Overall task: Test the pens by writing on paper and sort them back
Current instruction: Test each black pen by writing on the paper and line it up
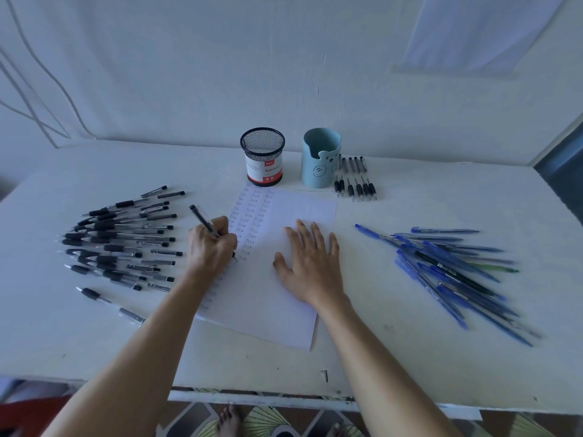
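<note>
the flat white table top (410, 357) carries a white paper sheet (268, 316) patterned with columns of small dark handwritten words. the slim black pen with a clear barrel (203, 221) matches the heap of black-gripped clear pens (120, 244) and the row of black-gripped pens (359, 188). the black wire-mesh cup (262, 143) wears a white and red label; the pale blue round cup (320, 165) bears a line-drawn bear face. the pile of blue pens (448, 269) includes one black and one green.

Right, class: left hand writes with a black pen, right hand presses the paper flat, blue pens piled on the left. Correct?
No: the head view shows the blue pens piled on the right. The left hand does write with a black pen, and the right hand presses the paper flat.
</note>
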### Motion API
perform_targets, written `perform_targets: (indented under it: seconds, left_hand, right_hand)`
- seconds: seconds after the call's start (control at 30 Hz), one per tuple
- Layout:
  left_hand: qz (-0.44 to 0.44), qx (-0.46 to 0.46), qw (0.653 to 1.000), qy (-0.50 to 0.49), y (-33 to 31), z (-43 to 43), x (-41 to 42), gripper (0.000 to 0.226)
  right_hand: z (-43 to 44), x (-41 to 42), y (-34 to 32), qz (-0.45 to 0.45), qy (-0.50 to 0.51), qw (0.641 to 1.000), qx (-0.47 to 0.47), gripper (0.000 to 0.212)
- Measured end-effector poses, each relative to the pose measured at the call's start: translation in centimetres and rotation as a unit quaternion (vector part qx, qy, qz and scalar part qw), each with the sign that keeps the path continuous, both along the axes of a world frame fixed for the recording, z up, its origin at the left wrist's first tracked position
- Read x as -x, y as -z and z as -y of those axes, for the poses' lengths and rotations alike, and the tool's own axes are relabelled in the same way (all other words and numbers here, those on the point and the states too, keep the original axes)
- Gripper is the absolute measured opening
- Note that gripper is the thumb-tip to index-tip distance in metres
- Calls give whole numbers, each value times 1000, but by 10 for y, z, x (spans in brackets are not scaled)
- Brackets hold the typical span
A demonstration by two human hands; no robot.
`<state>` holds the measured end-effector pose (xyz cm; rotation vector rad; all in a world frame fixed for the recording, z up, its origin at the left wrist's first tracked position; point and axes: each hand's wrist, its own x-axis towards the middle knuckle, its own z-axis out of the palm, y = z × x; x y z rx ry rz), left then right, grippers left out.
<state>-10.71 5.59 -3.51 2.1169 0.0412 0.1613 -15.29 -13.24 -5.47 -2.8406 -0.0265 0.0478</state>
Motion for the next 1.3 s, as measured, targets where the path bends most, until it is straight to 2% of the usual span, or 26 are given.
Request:
perform_targets:
  seconds: [0.37, 0.73, 0.87, 1.1, 1.3]
  left_hand:
    - [4, -6, 1000, -10, 1, 2, 0, 23]
    - [5, -9, 1000, 6, 3, 3, 0, 20]
    - [-2, -5, 1000, 5, 5, 1, -2, 21]
    - [4, -6, 1000, 13, 1, 5, 1, 21]
    - [13, -21, 1000, 17, 5, 3, -1, 21]
  right_hand:
    - [-2, -1, 2, 6, 3, 1000, 4, 89]
    - [-2, -1, 3, 11, 3, 1000, 0, 88]
    - [-1, -1, 3, 8, 2, 1000, 6, 81]
    - [-2, -1, 3, 12, 1, 1000, 3, 88]
    - [-2, -1, 1, 7, 1, 1000, 9, 62]
